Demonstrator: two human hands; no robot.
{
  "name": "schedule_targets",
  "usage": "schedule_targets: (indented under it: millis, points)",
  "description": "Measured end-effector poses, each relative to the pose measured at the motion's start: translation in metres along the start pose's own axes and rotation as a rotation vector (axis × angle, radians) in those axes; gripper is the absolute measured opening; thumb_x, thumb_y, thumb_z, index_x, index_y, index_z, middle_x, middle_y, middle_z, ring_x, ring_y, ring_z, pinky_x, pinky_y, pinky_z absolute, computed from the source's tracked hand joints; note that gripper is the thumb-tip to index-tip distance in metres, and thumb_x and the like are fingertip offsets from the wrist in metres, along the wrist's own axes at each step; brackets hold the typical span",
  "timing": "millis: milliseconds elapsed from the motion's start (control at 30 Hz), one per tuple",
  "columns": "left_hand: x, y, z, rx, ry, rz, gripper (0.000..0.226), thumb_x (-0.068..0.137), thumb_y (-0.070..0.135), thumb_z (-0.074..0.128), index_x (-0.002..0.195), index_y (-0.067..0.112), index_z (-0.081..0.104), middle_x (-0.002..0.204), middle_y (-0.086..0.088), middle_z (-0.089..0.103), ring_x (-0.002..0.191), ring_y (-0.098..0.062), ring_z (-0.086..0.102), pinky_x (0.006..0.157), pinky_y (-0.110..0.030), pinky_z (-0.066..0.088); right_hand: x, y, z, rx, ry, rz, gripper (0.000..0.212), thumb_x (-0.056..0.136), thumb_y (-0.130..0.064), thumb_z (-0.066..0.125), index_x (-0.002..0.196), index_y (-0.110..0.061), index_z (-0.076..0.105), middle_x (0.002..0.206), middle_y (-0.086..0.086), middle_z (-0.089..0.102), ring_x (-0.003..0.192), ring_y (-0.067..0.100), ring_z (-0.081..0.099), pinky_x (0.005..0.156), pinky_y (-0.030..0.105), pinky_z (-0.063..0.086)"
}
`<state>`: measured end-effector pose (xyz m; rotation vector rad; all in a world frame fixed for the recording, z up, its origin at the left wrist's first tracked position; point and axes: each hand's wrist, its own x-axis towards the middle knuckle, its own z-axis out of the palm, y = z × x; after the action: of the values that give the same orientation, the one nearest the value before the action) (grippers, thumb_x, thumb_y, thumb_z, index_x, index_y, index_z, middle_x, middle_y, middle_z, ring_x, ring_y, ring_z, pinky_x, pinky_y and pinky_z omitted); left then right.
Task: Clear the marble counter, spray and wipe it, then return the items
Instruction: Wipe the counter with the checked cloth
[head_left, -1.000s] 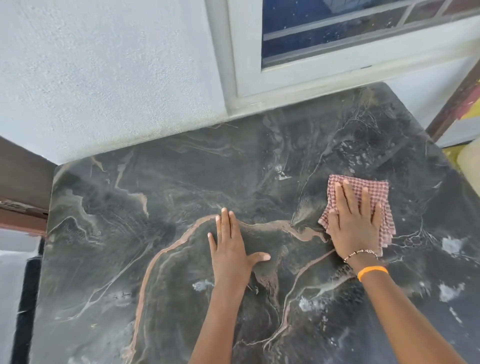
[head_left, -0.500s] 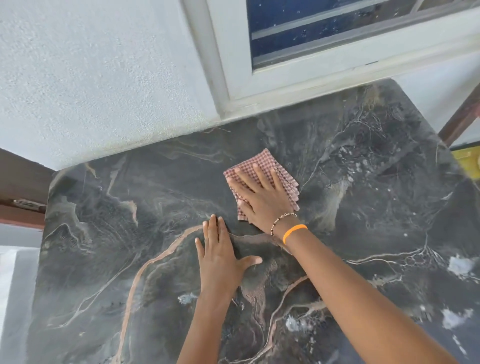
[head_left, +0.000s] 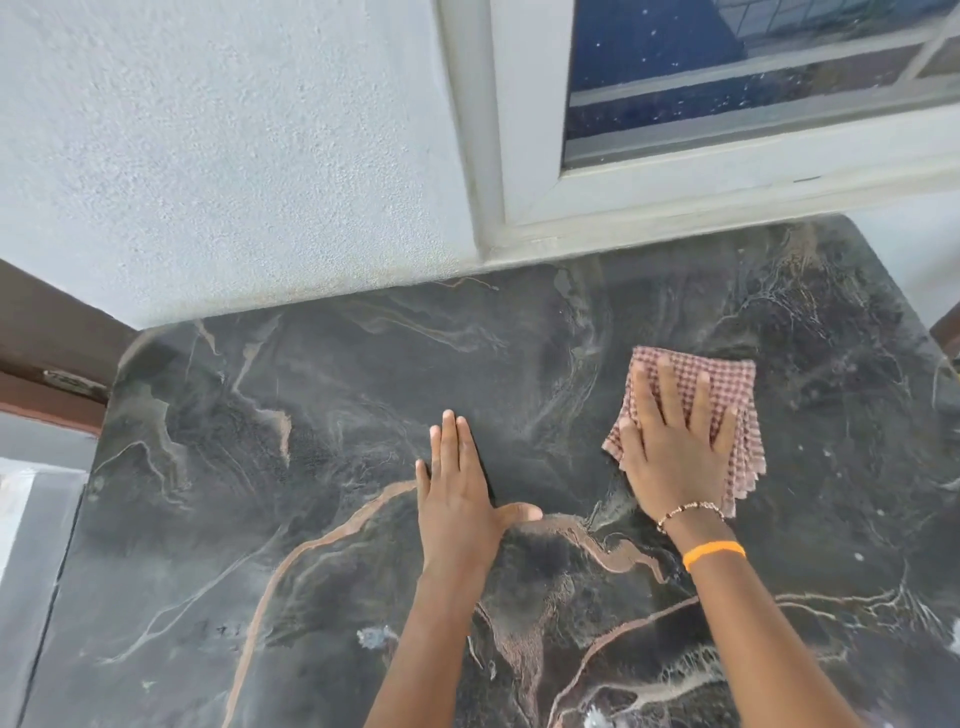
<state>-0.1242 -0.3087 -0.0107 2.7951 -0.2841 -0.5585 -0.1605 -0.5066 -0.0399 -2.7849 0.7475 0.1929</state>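
The folded red-and-white checked cotton cloth (head_left: 727, 395) lies flat on the right half of the dark veined marble counter (head_left: 311, 467), pinned under the right hand (head_left: 675, 447), whose fingers are straight and spread apart across the fabric; the left hand (head_left: 457, 493) rests palm-down on bare stone just beside it, fingers straight and held together, thumb out to the side; the cloth looks light, soft and limp, folded into several layers with a frayed fringe showing at its right edge, so it should bunch or unfold if dragged by one corner, and is best worked under a flat palm and lifted by pinching the whole stack of layers; the marble is hard, smooth and faintly glossy, likely slick where damp, with rust-coloured and white veins and a few pale foamy patches (head_left: 374, 636) near the front edge; behind it rises a rough textured white plaster wall (head_left: 234, 156) and a grey-framed window (head_left: 727, 197).
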Motion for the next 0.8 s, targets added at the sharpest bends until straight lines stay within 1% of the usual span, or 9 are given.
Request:
schedule_targets:
  millis: [100,167,233,300,367,467,600,700,800]
  points:
    - [0.002,-0.001,0.002,-0.022,0.017,0.004,0.119,0.067,0.062,0.060,0.146,0.008,-0.011,0.157,-0.003,-0.016,0.145,-0.022,-0.012,0.118,-0.041,0.001,-0.001,-0.045,0.007,-0.002,-0.031,-0.196,0.060,0.086,-0.042,0.015,0.146,-0.033,0.019,0.157,-0.005,0.018,0.143,0.036,0.018,0.113,0.058,0.009]
    - [0.002,-0.002,0.003,-0.055,0.037,0.011,0.117,0.069,0.056,0.066,0.147,0.008,-0.007,0.156,-0.001,-0.015,0.146,-0.021,-0.010,0.119,-0.043,0.004,0.016,-0.078,0.009,-0.006,-0.081,-0.320,0.058,0.088,-0.042,0.013,0.146,-0.037,0.011,0.158,-0.008,0.010,0.145,0.033,0.010,0.114,0.057,0.004]
    - [0.003,-0.002,0.003,-0.054,0.039,0.003,0.117,0.070,0.054,0.068,0.147,0.011,-0.010,0.154,0.003,-0.018,0.146,-0.019,-0.010,0.120,-0.042,0.004,0.039,-0.112,0.014,-0.001,-0.104,-0.439,0.054,0.095,-0.040,0.019,0.146,-0.038,0.003,0.158,-0.011,0.001,0.146,0.030,-0.001,0.114,0.056,-0.004]
    - [0.004,-0.001,0.001,-0.034,0.017,-0.018,0.120,0.069,0.058,0.066,0.146,0.013,-0.015,0.155,0.005,-0.019,0.145,-0.016,-0.012,0.118,-0.037,0.001,0.064,-0.143,0.012,0.004,-0.118,-0.548,0.054,0.097,-0.037,0.026,0.146,-0.039,0.003,0.158,-0.013,-0.002,0.146,0.028,-0.005,0.114,0.054,-0.008]
    - [0.005,-0.001,0.001,-0.034,-0.005,-0.033,0.122,0.068,0.060,0.066,0.146,0.013,-0.015,0.154,0.006,-0.021,0.145,-0.015,-0.014,0.118,-0.037,0.000,0.084,-0.163,0.010,-0.015,-0.110,-0.613,0.054,0.097,-0.036,0.028,0.146,-0.039,0.005,0.158,-0.013,0.000,0.146,0.027,-0.006,0.114,0.053,-0.010]
    - [0.004,0.002,-0.001,-0.022,-0.047,-0.057,0.121,0.070,0.058,0.065,0.145,0.011,-0.017,0.154,0.003,-0.023,0.144,-0.017,-0.016,0.118,-0.037,-0.001,0.108,-0.164,0.008,-0.034,-0.093,-0.615,0.054,0.097,-0.036,0.028,0.146,-0.038,0.006,0.158,-0.013,0.002,0.146,0.027,-0.005,0.116,0.054,-0.006]
    - [0.005,0.014,-0.002,-0.002,-0.077,-0.010,0.121,0.072,0.058,0.063,0.143,0.011,-0.022,0.150,0.005,-0.030,0.140,-0.016,-0.026,0.117,-0.037,-0.006,0.124,-0.126,-0.002,-0.045,-0.051,-0.569,0.053,0.097,-0.035,0.027,0.146,-0.038,0.006,0.158,-0.013,0.004,0.146,0.027,-0.001,0.117,0.053,-0.003]
    - [0.004,0.027,0.005,-0.010,-0.110,0.035,0.126,0.068,0.063,0.061,0.137,0.010,-0.030,0.147,0.005,-0.034,0.128,-0.011,-0.035,0.115,-0.036,-0.011,0.139,-0.071,-0.014,-0.039,-0.002,-0.430,0.052,0.097,-0.036,0.026,0.146,-0.039,0.007,0.158,-0.014,0.005,0.146,0.026,0.001,0.118,0.052,0.000]
    - [0.005,0.031,0.009,0.009,-0.092,0.035,0.125,0.062,0.071,0.055,0.131,0.016,-0.033,0.141,0.007,-0.039,0.128,-0.013,-0.036,0.115,-0.037,-0.010,0.157,-0.007,-0.028,-0.018,0.034,-0.252,0.053,0.097,-0.034,0.025,0.146,-0.040,0.006,0.158,-0.015,0.005,0.146,0.025,0.001,0.118,0.050,-0.001]
